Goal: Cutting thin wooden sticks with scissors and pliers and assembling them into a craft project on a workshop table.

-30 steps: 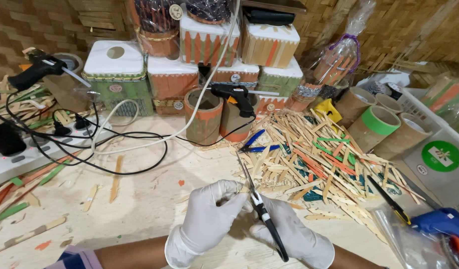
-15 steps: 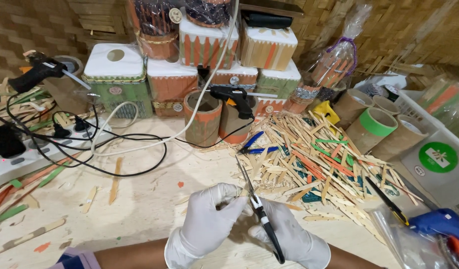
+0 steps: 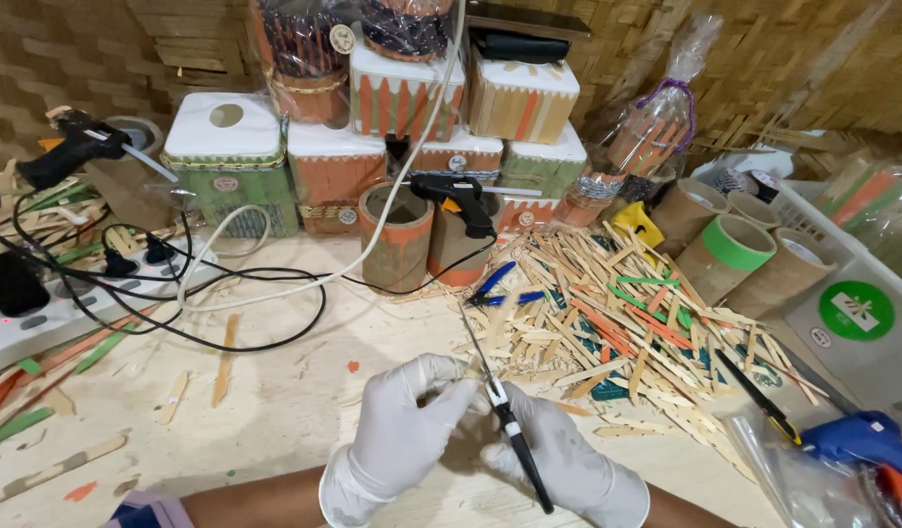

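Head view: gloved left hand (image 3: 402, 430) pinches a small stick piece (image 3: 468, 373) near the table's front edge; gloved right hand (image 3: 559, 460) grips black-handled scissors (image 3: 500, 406). Popsicle-stick pile (image 3: 617, 323) crowds right; bare tabletop (image 3: 285, 391) lies left.

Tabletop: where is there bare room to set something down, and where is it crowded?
Barest patch: left of the gloved left hand, below the black cable loop, with only stray sticks. The stick pile crowds the right, cardboard tubes and decorated boxes the back, the power strip the left.
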